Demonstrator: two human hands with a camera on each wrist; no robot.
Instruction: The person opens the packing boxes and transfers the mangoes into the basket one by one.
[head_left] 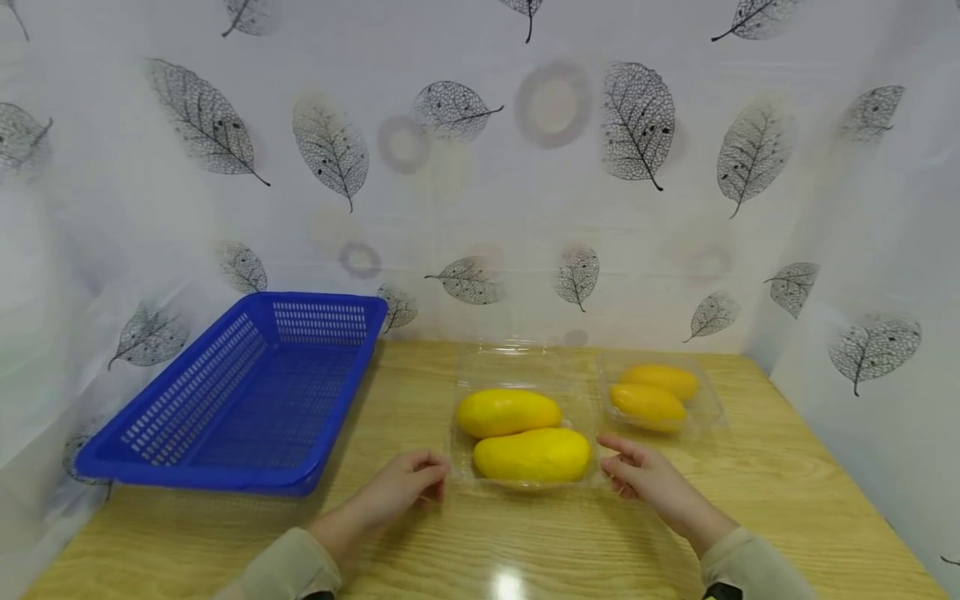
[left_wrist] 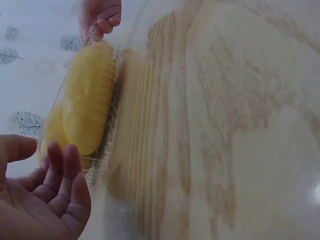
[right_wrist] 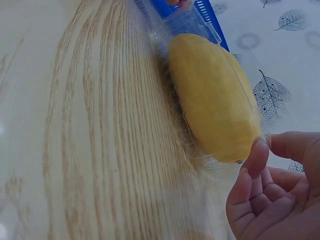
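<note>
A clear plastic clamshell box [head_left: 459, 479] stands on the table with its lid raised at the back. Two yellow mangoes [head_left: 532, 455] lie side by side in it. At the box's left edge, my left hand [head_left: 416, 481] holds the rim between thumb and index finger, the other fingers loosely bent, as the left wrist view shows. My right hand [right_wrist: 280, 195] pinches the right edge of the box between thumb and index finger. The mango [right_wrist: 212, 100] nearest me shows through the clear wall.
A blue plastic basket [head_left: 330, 417] with slotted walls stands at the left. Behind my right hand, a second clear box [head_left: 708, 404] holds two smaller orange-yellow mangoes [head_left: 648, 402]. A leaf-patterned sheet [head_left: 480, 208] hangs behind the wooden table [head_left: 787, 500].
</note>
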